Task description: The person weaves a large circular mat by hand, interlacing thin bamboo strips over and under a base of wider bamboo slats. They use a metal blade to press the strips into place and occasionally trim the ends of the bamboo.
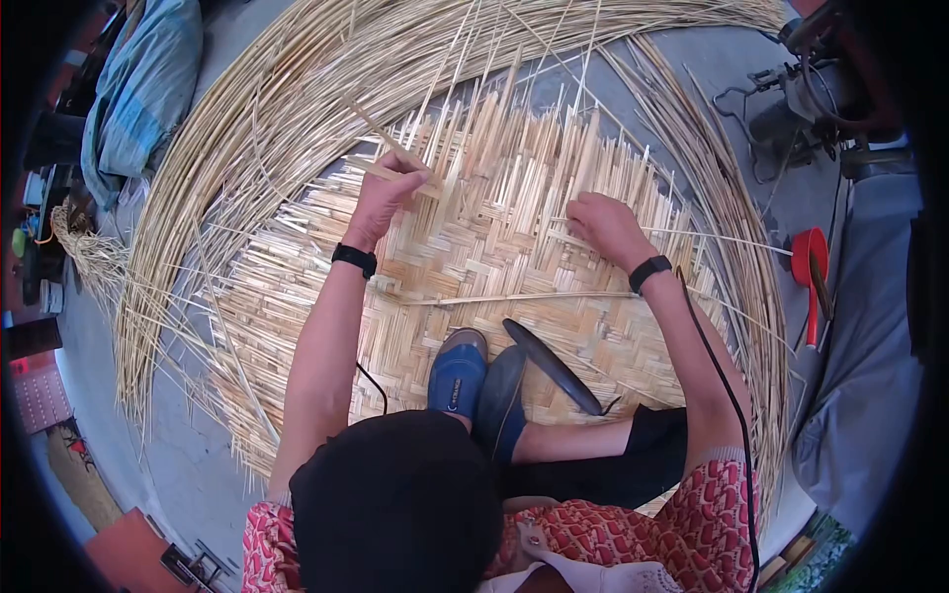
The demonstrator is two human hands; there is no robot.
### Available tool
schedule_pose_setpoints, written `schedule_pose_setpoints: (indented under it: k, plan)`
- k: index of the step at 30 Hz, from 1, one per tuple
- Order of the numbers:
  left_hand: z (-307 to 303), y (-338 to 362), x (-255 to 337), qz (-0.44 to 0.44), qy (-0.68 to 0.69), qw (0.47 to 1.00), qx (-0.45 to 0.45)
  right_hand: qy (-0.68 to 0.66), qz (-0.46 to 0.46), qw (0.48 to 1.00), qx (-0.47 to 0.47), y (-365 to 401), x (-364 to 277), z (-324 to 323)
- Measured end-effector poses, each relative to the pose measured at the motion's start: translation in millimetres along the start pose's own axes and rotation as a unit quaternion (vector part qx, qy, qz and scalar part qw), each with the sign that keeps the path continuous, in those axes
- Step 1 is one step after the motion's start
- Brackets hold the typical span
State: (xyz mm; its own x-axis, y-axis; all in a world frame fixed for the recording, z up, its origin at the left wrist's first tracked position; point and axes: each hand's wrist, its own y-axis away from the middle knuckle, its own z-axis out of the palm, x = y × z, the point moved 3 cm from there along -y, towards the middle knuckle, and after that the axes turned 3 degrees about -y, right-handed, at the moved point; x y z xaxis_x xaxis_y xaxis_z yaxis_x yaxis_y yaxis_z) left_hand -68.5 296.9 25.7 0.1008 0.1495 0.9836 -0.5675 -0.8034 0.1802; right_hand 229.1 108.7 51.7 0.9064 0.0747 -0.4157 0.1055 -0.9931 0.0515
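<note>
My left hand (pixel 388 195) is closed in a pinch on a flat reed strip (pixel 374 127) that slants up and away from the fingers, above the upper left of a woven reed mat (pixel 465 267). My right hand (pixel 605 229) is low over the mat's right part, its fingers curled on a thin reed strip (pixel 712 235) that runs out to the right; the fingertips are partly hidden. A loose strip (pixel 514 296) lies across the weave, between my hands and my shoes. Close to the shoes rests a long, dark, flat tool (pixel 554 367) with tapered ends.
Bundles of long reeds (pixel 297 89) curve around the mat's far side and left. More reeds (pixel 702 148) lie at right, near a red ladle (pixel 812 272). My blue shoe (pixel 459 374) stands on the mat. A blue sack (pixel 148 94) and metal machinery (pixel 806 104) flank the floor.
</note>
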Motion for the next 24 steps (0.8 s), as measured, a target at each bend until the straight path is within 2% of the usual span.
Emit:
schedule_pose_setpoints:
  k: [1,2,3,4,5,6,7,9,11,13,15,18,20,21,23,24]
  plan:
    - [-1,-4,-3,0.017,0.03,0.997,0.075,0.0,0.0,1.0,0.0,1,0,2]
    - [-2,-7,-4,0.035,0.061,0.986,0.15,-0.012,0.046,0.999,0.017,2,3,6]
    - [-1,-7,-7,0.037,0.061,0.986,0.15,-0.025,0.091,0.995,0.035,1,7,9]
    - [-3,-3,-14,-0.018,0.106,0.971,0.214,-0.024,0.091,0.995,0.036,0,14,12]
    - [-4,3,-21,-0.075,0.15,0.946,0.277,-0.208,0.188,0.96,-0.022,1,26,19]
    - [-3,6,-23,-0.091,0.141,0.946,0.278,-0.381,0.275,0.879,-0.08,4,33,27]
    - [0,8,-24,-0.091,0.14,0.945,0.28,-0.381,0.274,0.879,-0.081,5,36,31]
    - [4,10,-27,-0.11,0.17,0.926,0.318,-0.22,0.283,0.933,-0.044,5,30,24]
    - [2,9,-25,-0.129,0.153,0.929,0.31,-0.193,0.274,0.941,-0.048,5,25,19]
    - [5,6,-23,-0.129,0.109,0.95,0.264,-0.163,0.268,0.948,-0.049,6,24,17]
    - [8,8,-20,-0.12,0.1,0.961,0.227,-0.092,0.259,0.957,-0.088,10,27,19]
    - [6,8,-16,-0.084,0.097,0.98,0.153,-0.126,0.241,0.954,-0.122,11,32,22]
    - [3,11,-9,-0.037,0.076,0.992,0.094,-0.132,0.229,0.957,-0.119,14,32,22]
    - [-1,13,-5,-0.035,0.075,0.992,0.095,-0.139,0.217,0.959,-0.117,15,32,22]
    - [0,14,3,-0.021,0.041,0.999,0.013,-0.14,0.206,0.963,-0.105,17,31,24]
    - [0,13,5,-0.021,0.041,0.999,0.014,-0.141,0.195,0.966,-0.094,18,30,24]
